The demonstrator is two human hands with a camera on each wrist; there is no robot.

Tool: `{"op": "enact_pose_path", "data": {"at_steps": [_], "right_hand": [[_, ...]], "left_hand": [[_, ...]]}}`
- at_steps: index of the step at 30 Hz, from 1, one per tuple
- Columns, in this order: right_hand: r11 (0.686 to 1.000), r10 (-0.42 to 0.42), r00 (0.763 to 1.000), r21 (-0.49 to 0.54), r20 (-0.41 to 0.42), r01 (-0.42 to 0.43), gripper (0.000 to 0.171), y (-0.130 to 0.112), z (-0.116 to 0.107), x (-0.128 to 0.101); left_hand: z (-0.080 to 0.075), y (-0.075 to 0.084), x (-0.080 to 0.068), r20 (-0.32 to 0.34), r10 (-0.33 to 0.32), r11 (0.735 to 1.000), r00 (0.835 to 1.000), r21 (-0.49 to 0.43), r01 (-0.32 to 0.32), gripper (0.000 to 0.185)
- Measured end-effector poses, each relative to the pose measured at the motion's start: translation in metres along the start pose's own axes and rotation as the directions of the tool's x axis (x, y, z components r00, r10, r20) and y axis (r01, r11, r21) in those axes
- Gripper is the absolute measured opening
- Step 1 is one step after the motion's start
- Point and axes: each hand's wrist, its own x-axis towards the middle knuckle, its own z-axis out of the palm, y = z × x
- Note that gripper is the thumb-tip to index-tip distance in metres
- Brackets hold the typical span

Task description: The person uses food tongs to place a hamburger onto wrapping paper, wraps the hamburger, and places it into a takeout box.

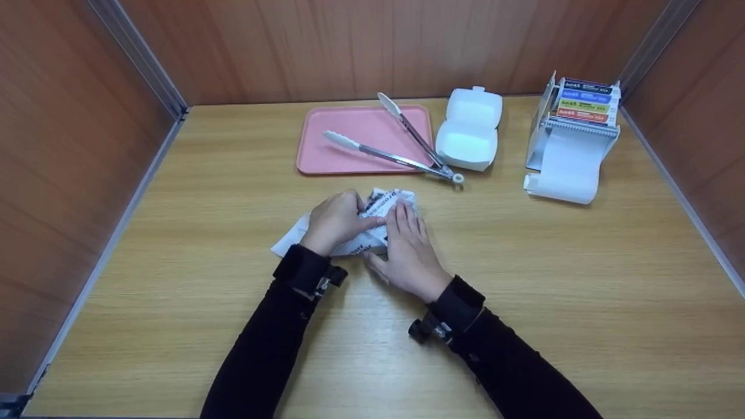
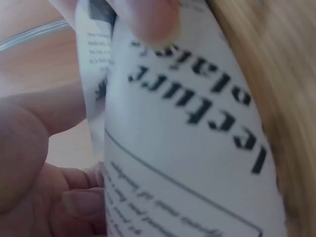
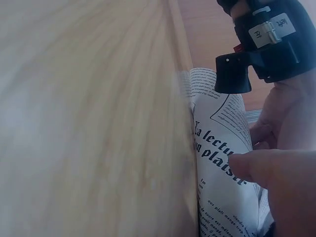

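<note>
A sheet of newsprint-patterned wrapping paper [image 1: 372, 235], folded into a bundle, lies in the middle of the table; what is inside it is hidden. My left hand [image 1: 337, 220] grips it from the left, thumb across the top and fingers curled at the far side. Flat over its right end rests my right hand [image 1: 410, 250], fingers straight and thumb at the near side. In the left wrist view the paper [image 2: 187, 148] bulges rounded, with large black lettering. The right wrist view has the right thumb [image 3: 256, 168] against the paper's printed side [image 3: 222, 197].
Behind the bundle is a pink tray [image 1: 332, 160] with spread metal tongs [image 1: 401, 160] lying across it. An open white foam box [image 1: 468, 139] stands beside the tray. Farther right is a dispenser [image 1: 573, 116] with a white roll of paper hanging out. Wooden panels [image 1: 361, 52] enclose the table.
</note>
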Motion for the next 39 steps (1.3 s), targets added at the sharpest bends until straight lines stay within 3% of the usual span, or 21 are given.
{"op": "enact_pose_path", "data": {"at_steps": [10, 13, 18, 23, 25, 27, 29, 31, 33, 34, 35, 36, 39], "right_hand": [[1.0, 0.0, 1.0, 0.029, 0.001, 0.0, 0.105, 0.001, -0.004, -0.001], [0.997, -0.025, 0.999, 0.069, -0.034, 0.027, 0.087, 0.005, -0.009, -0.001], [0.989, -0.101, 0.977, 0.084, -0.187, 0.118, 0.046, 0.021, -0.018, 0.002], [0.983, -0.166, 0.966, 0.046, -0.199, 0.179, 0.041, 0.033, -0.024, 0.004], [0.981, -0.179, 0.967, 0.04, -0.18, 0.189, 0.042, 0.035, -0.024, 0.005], [0.98, -0.189, 0.967, 0.034, -0.17, 0.197, 0.042, 0.036, -0.024, 0.005], [0.977, -0.202, 0.963, 0.026, -0.178, 0.209, 0.042, 0.036, -0.023, 0.005], [0.974, -0.221, 0.954, 0.012, -0.201, 0.228, 0.04, 0.037, -0.022, 0.005], [0.968, -0.242, 0.944, 0.004, -0.225, 0.25, 0.036, 0.037, -0.021, 0.005], [0.966, -0.251, 0.939, 0.001, -0.235, 0.259, 0.035, 0.037, -0.021, 0.005], [0.964, -0.259, 0.935, -0.002, -0.241, 0.267, 0.033, 0.038, -0.021, 0.005], [0.963, -0.262, 0.934, -0.001, -0.244, 0.27, 0.033, 0.038, -0.021, 0.006], [0.962, -0.256, 0.939, 0.035, -0.229, 0.271, 0.035, 0.039, -0.021, 0.006]], "left_hand": [[0.001, -0.003, 0.004, 0.07, 0.025, 0.993, 0.997, -0.116, -0.017, 0.03], [0.003, -0.005, 0.006, 0.079, 0.046, 0.991, 0.996, -0.13, -0.036, 0.03], [0.005, -0.009, 0.009, 0.066, 0.06, 0.985, 0.996, -0.164, -0.049, 0.033], [0.004, -0.01, 0.009, 0.086, 0.037, 0.98, 0.996, -0.196, -0.019, 0.037], [0.005, -0.009, 0.007, 0.05, 0.034, 0.988, 0.998, -0.153, -0.026, 0.036], [0.006, -0.004, 0.002, -0.034, 0.068, 0.996, 0.997, -0.059, -0.07, 0.034], [0.008, 0.004, -0.004, -0.145, 0.171, 0.985, 0.975, 0.053, -0.165, 0.028], [0.011, 0.014, -0.01, -0.22, 0.325, 0.942, 0.92, 0.164, -0.294, 0.029], [0.015, 0.022, -0.015, -0.222, 0.473, 0.872, 0.853, 0.258, -0.417, 0.03], [0.017, 0.025, -0.016, -0.202, 0.524, 0.84, 0.828, 0.284, -0.462, 0.03], [0.019, 0.027, -0.016, -0.176, 0.552, 0.819, 0.815, 0.298, -0.49, 0.029], [0.021, 0.028, -0.016, -0.147, 0.562, 0.808, 0.814, 0.308, -0.502, 0.028], [0.023, 0.027, -0.014, -0.085, 0.512, 0.83, 0.855, 0.306, -0.467, 0.028]]}}
